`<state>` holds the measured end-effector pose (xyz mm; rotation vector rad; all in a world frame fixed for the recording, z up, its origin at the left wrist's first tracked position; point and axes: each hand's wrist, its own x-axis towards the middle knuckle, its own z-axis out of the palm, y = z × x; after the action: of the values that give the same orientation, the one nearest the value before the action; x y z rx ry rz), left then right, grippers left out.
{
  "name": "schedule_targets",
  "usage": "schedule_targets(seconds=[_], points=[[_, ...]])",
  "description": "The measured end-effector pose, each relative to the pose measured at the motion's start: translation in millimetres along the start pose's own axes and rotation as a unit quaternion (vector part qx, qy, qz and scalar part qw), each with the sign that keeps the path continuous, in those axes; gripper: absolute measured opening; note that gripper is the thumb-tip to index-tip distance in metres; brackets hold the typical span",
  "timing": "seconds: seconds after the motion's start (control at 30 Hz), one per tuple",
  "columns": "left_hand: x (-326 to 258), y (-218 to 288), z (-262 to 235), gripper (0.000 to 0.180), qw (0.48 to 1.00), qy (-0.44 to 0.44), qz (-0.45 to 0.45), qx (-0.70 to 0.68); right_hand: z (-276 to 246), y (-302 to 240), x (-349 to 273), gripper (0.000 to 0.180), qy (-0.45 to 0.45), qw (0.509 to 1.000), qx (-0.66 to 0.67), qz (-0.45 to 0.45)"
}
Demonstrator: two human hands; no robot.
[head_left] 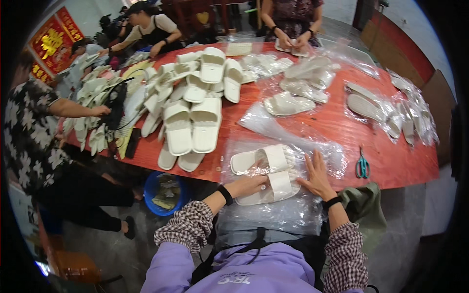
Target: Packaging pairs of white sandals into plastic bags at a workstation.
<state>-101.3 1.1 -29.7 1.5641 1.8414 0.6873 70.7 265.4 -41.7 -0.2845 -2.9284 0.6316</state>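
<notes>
A pair of cream slippers (281, 185) lies side by side on clear plastic at the table's near edge, toes to the right. My left hand (248, 185) is at the heel ends, its fingers closed on the nearer slipper; some of them are hidden between the two. At the toe end, my right hand (316, 177) is open, fingers spread, resting on the plastic bag (298, 210) by the slippers. The bag hangs over the table edge toward my lap.
To the left rises a pile of cream slippers (205, 124). Teal-handled scissors (362, 167) lie at right. Bagged slippers (289, 103) and loose clear bags (278, 124) are farther back. A blue bucket (161, 210) stands below. Other people work around the red table (405, 171).
</notes>
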Motion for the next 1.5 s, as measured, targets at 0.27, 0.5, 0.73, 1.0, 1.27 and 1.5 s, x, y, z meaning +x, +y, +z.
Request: schedule_targets(seconds=[0.27,0.5,0.73,1.0,1.27,1.5], points=[[-100,-35,11,0.020,0.906,0.403,-0.083,0.104,-9,-9,-2,0.104,-0.042,0.997,-0.062,0.033],[-206,67,-24,0.031,0.839,0.513,-0.180,-0.027,-6,-12,7,0.102,-0.026,0.997,-0.072,0.007],[-147,181,-74,0.045,0.856,0.506,-0.108,-0.001,-9,-7,7,0.103,-0.039,0.996,-0.085,0.007],[-9,219,-24,0.030,0.929,0.341,-0.039,0.141,-9,-8,4,0.066,0.051,0.988,0.126,-0.071],[7,113,52,0.035,0.925,0.274,-0.150,0.217,16,-4,-8,0.089,0.024,0.996,-0.084,-0.028],[-13,76,48,0.045,0.950,0.257,-0.070,0.164,11,1,3,0.099,0.017,0.998,-0.050,-0.035]])
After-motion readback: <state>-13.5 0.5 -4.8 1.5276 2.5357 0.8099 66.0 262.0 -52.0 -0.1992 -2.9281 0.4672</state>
